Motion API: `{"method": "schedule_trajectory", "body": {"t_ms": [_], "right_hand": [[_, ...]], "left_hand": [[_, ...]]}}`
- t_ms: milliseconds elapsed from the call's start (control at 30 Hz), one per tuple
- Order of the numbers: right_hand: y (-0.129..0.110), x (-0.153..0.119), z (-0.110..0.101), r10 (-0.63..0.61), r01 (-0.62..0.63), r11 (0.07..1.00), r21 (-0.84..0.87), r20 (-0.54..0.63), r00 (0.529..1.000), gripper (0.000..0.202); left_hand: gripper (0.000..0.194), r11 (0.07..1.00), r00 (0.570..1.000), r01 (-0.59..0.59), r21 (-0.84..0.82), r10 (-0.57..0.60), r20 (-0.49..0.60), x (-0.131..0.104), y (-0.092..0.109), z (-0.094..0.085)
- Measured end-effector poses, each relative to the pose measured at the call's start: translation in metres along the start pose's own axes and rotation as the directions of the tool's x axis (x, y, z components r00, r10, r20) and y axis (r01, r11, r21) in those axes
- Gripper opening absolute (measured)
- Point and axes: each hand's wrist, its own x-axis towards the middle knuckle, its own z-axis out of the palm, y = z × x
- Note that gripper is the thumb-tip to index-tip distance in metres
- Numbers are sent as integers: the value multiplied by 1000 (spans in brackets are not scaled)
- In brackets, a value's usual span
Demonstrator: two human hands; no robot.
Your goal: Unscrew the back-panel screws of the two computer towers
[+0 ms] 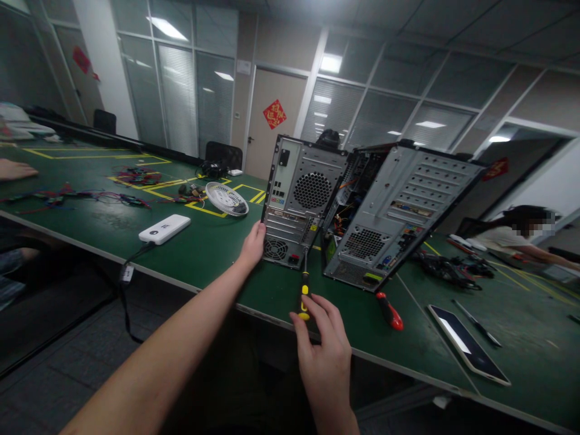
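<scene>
My right hand [324,344] pinches the end of a black and yellow screwdriver [305,289] between thumb and fingers. The screwdriver's shaft points up at the lower right edge of a computer case's back panel; its exact tip contact is too small to tell. That computer case [290,226] stands upright with its vents and ports facing me. At its lower left edge, my left hand [254,244] holds the side, with some fingers hidden. Close on the right stands a second computer case [385,217], tilted in view, with wires showing in its open side.
A red and black screwdriver [389,311], a phone [469,344] and a pen [478,324] lie rightward. On the left are a white power bank [164,229] with cable, a white dish [226,199] and wire bundles [136,176]. Another person [512,232] sits at right; a person's hand [17,170] shows far left.
</scene>
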Motion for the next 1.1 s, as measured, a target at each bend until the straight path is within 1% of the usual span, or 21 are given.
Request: {"method": "schedule_trajectory", "body": {"t_ms": [133, 267, 367, 667, 967, 1100], "right_hand": [[1, 0, 0, 8, -9, 1000, -11, -4, 1000, 23], [0, 2, -1, 13, -13, 1000, 13, 13, 1000, 22], [-1, 3, -2, 25, -25, 999, 25, 2, 1000, 22], [-6, 2, -5, 59, -61, 997, 47, 35, 998, 26], [-3, 1, -3, 38, -39, 999, 30, 24, 999, 24], [1, 0, -2, 59, -59, 998, 21, 24, 998, 22]], "left_hand": [[66, 1000, 1000, 3, 3, -3, 4, 0, 2, 0], [66, 1000, 1000, 5, 18, -5, -2, -1, 4, 1], [65, 1000, 1000, 12, 25, -12, 3, -1, 4, 0], [63, 999, 1000, 23, 32, -23, 4, -3, 8, -1], [65, 1000, 1000, 5, 16, -5, 0, -2, 4, -1], [65, 1000, 1000, 3, 24, -3, 3, -2, 4, -1]]}}
